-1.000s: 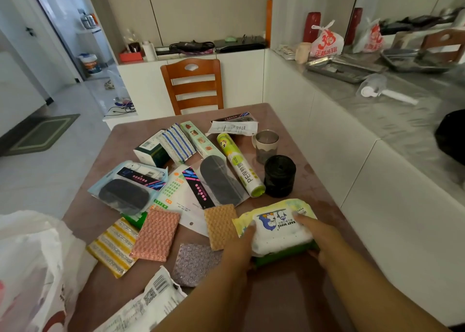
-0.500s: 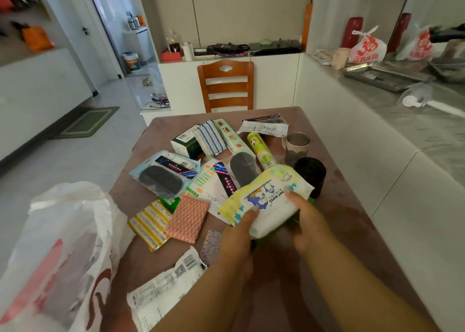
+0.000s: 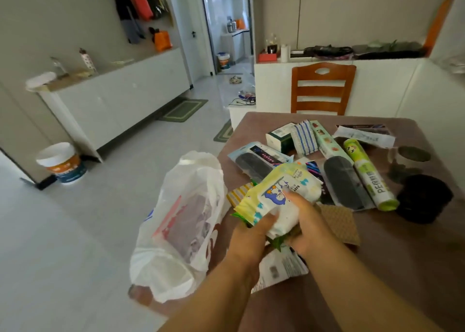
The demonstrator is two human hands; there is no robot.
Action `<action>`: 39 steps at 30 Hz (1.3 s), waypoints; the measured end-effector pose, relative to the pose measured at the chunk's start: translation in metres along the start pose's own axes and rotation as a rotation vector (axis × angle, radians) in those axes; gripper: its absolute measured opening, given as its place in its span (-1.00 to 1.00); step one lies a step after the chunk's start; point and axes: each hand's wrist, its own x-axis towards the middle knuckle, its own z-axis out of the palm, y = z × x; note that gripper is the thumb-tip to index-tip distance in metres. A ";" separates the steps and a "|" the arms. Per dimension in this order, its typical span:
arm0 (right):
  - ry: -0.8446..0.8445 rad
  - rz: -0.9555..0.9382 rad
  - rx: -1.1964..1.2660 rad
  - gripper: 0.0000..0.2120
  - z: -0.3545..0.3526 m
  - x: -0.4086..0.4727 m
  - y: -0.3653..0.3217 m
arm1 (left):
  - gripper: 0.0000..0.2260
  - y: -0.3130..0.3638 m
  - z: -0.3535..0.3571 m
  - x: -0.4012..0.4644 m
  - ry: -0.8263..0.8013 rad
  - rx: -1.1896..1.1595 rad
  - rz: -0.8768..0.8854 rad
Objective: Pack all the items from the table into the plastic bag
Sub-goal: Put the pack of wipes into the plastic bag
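Wipes pack (image 3: 281,198) is now up off the table (image 3: 402,268), where a second ago it lay flat at the near edge; you have it clamped between both hands, your left hand (image 3: 251,233) at its lower end and your right hand (image 3: 307,221) wrapped over the top. You have swung it toward nine o'clock, just beside the plastic bag (image 3: 181,221), which slumps at the table's left edge with something reddish already inside. Every other item waits on the table from twelve to three o'clock, so packing looks barely started.
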 end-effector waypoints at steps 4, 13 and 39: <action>-0.183 0.034 -0.003 -0.55 0.041 -0.006 0.008 | -0.59 0.038 -0.050 -0.021 0.086 0.325 0.055; -0.422 0.230 -0.133 -0.85 0.113 -0.006 0.040 | -0.61 0.103 -0.151 -0.022 0.553 0.767 0.464; -0.107 -0.084 -1.150 -0.84 0.152 0.051 0.084 | -0.32 0.110 -0.213 0.047 0.312 0.838 0.175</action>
